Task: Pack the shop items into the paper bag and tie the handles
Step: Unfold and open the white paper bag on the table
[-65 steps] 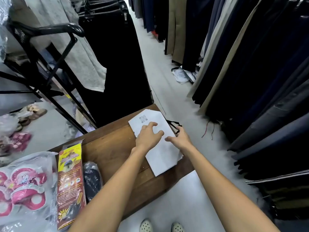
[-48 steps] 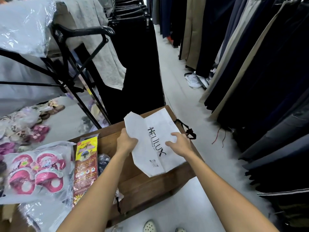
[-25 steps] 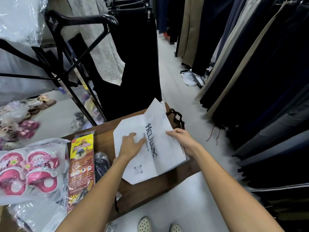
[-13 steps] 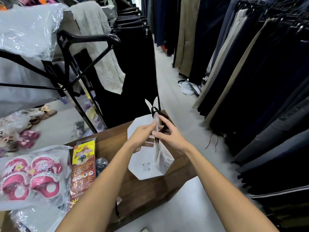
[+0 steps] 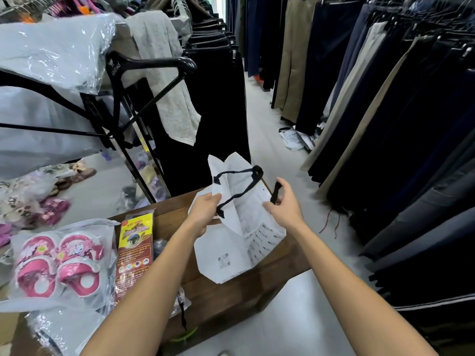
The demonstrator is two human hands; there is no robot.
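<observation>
- Far left of the frame, a clear plastic pack of pink sandals (image 5: pixel 57 265) lies on the wooden surface (image 5: pixel 226 294)
- Just to its right lies a flat yellow-and-red packet (image 5: pixel 134 255), with a dark item (image 5: pixel 160 246) in clear wrap partly hidden behind the left forearm
- At upper left, a black hanger (image 5: pixel 144 70) sits on a rack beside plastic-covered clothing
- Left of centre, the left hand (image 5: pixel 205 210) is pinched on the near-left edge of the white paper bag (image 5: pixel 226 253) at its mouth
- The bag stands at frame centre on the surface's far right end, half unfolded, mouth pulled open, a QR code on its lower panel
- One black handle (image 5: pixel 237 188) arcs across the open mouth between the two hands
- Right of centre, the right hand (image 5: pixel 285 206) is closed on the bag's right rim, the other black handle (image 5: pixel 277 192) poking up through its fingers
- Dark trousers (image 5: pixel 398 111) hang in rows along the right of the frame
</observation>
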